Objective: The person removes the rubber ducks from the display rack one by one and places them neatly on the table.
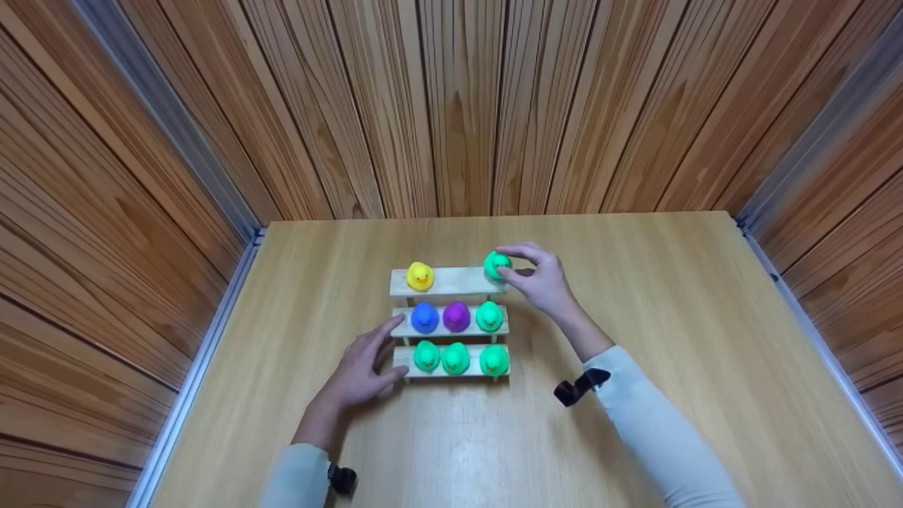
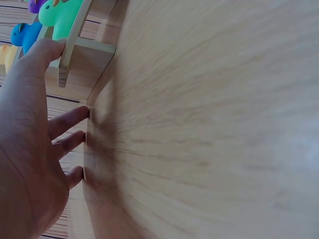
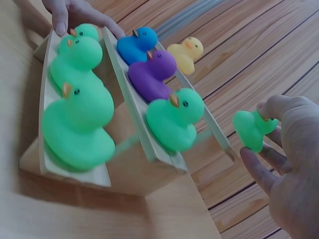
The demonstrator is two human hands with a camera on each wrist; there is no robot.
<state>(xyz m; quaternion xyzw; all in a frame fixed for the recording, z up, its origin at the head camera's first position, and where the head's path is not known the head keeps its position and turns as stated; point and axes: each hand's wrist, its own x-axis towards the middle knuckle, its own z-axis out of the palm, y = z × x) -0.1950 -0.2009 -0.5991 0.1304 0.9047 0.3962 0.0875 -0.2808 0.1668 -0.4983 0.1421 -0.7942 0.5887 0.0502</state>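
Note:
A three-step wooden rack [image 1: 458, 281] holds small rubber ducks. My right hand [image 1: 543, 282] pinches a green rubber duck [image 3: 250, 130] between thumb and fingers at the right end of the top step; in the right wrist view it looks just off that step. A yellow duck [image 1: 420, 276] sits at the top left. On the middle step stand a blue duck [image 1: 425, 318], a purple duck [image 1: 456, 317] and a green one [image 1: 489, 316]. Three green ducks [image 1: 456, 359] line the bottom step. Loosely spread, my left hand [image 1: 361, 370] touches the left ends of the lower two steps.
The rack stands on a light wooden table [image 1: 635, 317]. Wood-plank walls [image 1: 458, 106] rise behind and at both sides, with grey metal strips [image 1: 190, 374] along the table's side edges. Each wrist wears a black strap device [image 1: 582, 386].

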